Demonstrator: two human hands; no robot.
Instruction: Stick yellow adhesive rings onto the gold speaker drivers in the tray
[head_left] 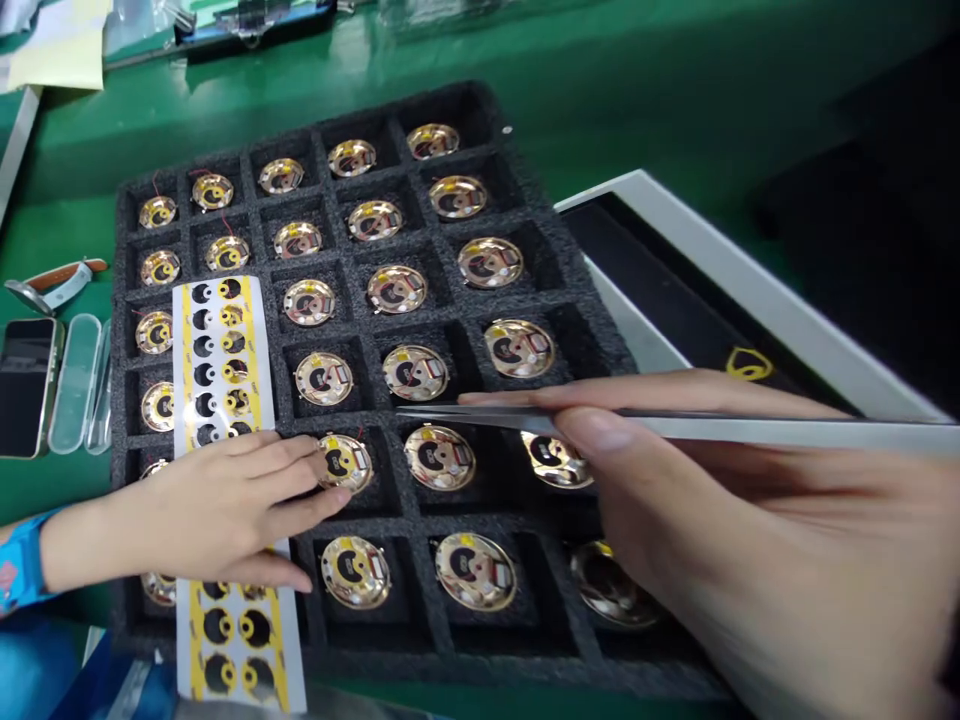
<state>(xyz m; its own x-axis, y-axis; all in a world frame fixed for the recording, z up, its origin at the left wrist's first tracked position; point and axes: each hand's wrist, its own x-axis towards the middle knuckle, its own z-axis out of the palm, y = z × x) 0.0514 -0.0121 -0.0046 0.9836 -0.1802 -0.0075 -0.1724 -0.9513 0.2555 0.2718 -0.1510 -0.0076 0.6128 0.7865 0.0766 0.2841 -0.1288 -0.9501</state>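
Observation:
My right hand (pixel 720 520) is closed around metal tweezers (pixel 510 411), whose tips point left over the black foam tray (pixel 420 522). The tweezer tips look almost together, and I cannot make out anything between them. My left hand (pixel 255 500) lies palm down with fingers stretched across a yellow-and-white sticker sheet (pixel 262 400) with rows of black round pieces. Its fingertips rest at the edge of a gold-rimmed round watch case (pixel 349 462) in one compartment. Similar open cases with visible inner parts fill the other compartments, such as the watch case (pixel 440 457) below the tweezer tips.
A white-framed black panel (pixel 675 290) lies right of the tray. To the left are a phone (pixel 28 385), a clear plastic case (pixel 76 385) and a watch with strap (pixel 56 285). A clipboard (pixel 255 25) lies at the back of the green table (pixel 600 90).

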